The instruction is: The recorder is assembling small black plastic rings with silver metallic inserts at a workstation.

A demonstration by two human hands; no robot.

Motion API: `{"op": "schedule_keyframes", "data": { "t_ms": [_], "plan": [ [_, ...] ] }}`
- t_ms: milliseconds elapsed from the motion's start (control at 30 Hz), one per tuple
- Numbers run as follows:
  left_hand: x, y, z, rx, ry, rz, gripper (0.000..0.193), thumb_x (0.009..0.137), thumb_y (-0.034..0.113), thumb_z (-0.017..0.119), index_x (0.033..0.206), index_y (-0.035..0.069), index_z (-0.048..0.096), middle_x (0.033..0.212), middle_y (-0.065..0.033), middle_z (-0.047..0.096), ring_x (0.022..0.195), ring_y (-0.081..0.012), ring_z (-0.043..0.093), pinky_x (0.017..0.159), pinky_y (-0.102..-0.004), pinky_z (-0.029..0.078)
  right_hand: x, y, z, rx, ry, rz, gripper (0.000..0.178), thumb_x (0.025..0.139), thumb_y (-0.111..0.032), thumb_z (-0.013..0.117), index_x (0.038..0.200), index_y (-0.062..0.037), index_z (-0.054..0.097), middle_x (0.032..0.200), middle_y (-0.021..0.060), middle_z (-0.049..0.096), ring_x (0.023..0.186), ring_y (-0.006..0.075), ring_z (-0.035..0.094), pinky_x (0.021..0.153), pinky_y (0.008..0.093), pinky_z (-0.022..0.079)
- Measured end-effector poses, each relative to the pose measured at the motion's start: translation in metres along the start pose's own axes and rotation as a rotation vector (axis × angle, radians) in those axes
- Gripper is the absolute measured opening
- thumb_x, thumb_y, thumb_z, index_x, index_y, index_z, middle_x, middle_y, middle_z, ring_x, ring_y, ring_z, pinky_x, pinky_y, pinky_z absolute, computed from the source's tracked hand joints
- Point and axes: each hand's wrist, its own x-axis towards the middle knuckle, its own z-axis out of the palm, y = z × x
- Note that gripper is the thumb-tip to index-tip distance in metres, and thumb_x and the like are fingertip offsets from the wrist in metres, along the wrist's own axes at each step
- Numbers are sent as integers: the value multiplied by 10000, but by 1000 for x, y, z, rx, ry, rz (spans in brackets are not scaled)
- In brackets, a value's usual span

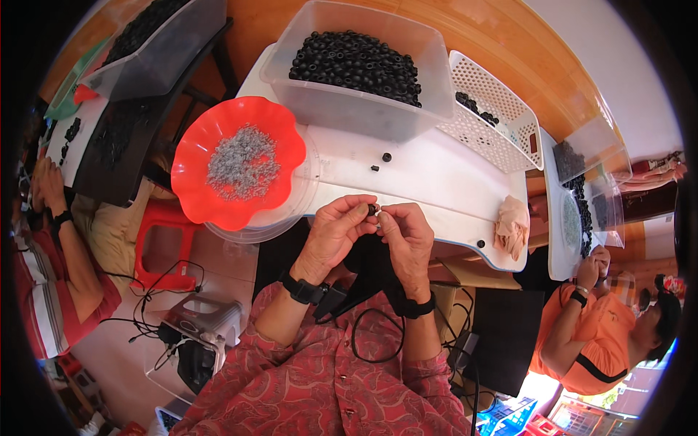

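My left hand [336, 229] pinches a small black cylindrical part [373, 209] between thumb and fingers, just over the table's near edge. Close against it is my right hand [407, 236], its thumb and forefinger pressed together at the part. Whatever those right fingertips hold is too small to make out. Two loose black pieces lie on the white table [349, 156] beyond my hands: a larger round one [387, 157] and a smaller one [374, 168]. To the left, a red wavy-edged bowl [190, 163] contains a heap of small greyish clear pieces [243, 163].
Behind stands a clear plastic bin [349, 116] of black ring-like parts. A white perforated basket [502, 142] with several more sits at its right. A crumpled cloth [512, 227] and a black part [480, 243] lie near the right edge. Co-workers sit on both sides; a red stool [163, 236] is left.
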Motion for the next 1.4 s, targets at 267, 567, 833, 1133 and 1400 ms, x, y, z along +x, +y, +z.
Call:
{"op": "schedule_keyframes", "data": {
  "t_ms": [267,567,833,1133,1400],
  "plan": [
    [-4,2,-2,135,-30,1,241,965,79,574,1165,-46,622,1024,-111,666,848,-141,659,745,-239,554,-2,-2,-6,-139,-65,-48,74,883,-30,671,932,6,629,815,57,653,677,93,614,607,231,495],
    [-12,15,-3,342,-66,-99,202,956,73,582,1123,-19,646,884,-65,673,739,-99,636,693,-222,548,-1,-16,-14,-156,-220,135,107,886,-87,692,914,-10,624,756,20,656,646,67,576,578,210,471],
    [-10,15,-9,117,-98,-96,220,969,101,576,1139,-33,617,904,-80,657,736,-121,641,688,-240,554,0,-12,-7,132,-202,282,111,902,-120,681,930,-20,640,755,7,648,628,50,566,561,192,459],
    [-12,16,-5,174,-55,-86,214,973,103,569,1137,-28,611,899,-83,650,737,-119,635,687,-228,544,-1,-5,6,-76,-95,168,102,879,-88,678,892,-3,623,716,9,638,627,51,574,564,209,457],
    [-14,14,-8,67,5,-10,254,979,129,570,1176,-25,608,934,-42,634,799,-92,609,686,-212,520,42,10,11,-374,39,-150,103,866,-53,652,951,3,636,813,112,618,633,185,598,568,315,475]
  ]
}}
